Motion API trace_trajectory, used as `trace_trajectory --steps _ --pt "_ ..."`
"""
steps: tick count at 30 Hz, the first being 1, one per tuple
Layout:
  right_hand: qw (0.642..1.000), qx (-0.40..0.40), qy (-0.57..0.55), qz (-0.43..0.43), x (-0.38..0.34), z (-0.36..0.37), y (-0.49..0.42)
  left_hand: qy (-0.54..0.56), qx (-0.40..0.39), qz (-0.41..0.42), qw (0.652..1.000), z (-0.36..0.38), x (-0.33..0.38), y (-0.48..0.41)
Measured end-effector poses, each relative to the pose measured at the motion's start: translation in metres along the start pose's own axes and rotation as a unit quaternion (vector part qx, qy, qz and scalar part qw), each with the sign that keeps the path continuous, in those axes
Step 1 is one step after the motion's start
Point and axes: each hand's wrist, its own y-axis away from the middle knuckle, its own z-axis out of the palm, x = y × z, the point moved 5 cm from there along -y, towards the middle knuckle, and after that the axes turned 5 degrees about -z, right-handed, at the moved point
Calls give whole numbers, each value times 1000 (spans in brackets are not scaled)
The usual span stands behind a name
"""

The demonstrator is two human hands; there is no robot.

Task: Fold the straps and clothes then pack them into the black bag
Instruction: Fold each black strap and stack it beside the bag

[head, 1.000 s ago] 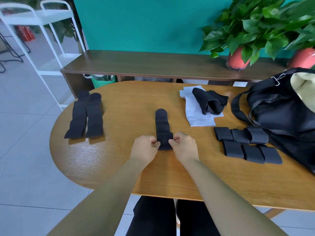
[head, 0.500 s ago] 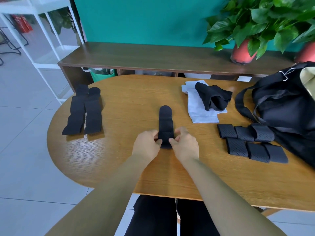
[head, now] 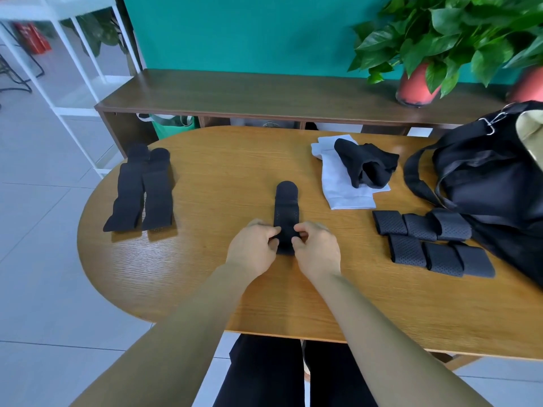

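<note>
A black perforated strap (head: 286,210) lies lengthwise in the middle of the wooden table (head: 205,274), its near end rolled up. My left hand (head: 252,248) and my right hand (head: 316,248) pinch that rolled end from either side. Two unfolded black straps (head: 141,190) lie side by side at the left. Several folded straps (head: 426,242) sit in two rows at the right, beside the open black bag (head: 493,183). A white folded cloth (head: 340,186) with a crumpled black garment (head: 367,165) on top lies behind them.
A low dark wooden bench (head: 264,95) runs behind the table, with potted plants (head: 440,39) at its right end. A white metal rack (head: 58,54) stands at the far left. My dark-trousered legs (head: 279,374) are under the table's near edge.
Both hands have rolled the strap's near end further away from me, so the flat part looks shorter. The camera has shifted slightly.
</note>
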Motion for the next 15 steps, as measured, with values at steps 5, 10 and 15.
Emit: trace_trajectory --steps 5,10,15 --pt "999 -25 43 -18 -4 1 3 -33 -11 24 999 5 -1 2" --pt "993 -31 100 -55 -5 -1 11 -64 -19 53 996 9 2 9" --pt "985 -20 135 -108 1 -10 30 -82 -51 72 993 12 10 28"
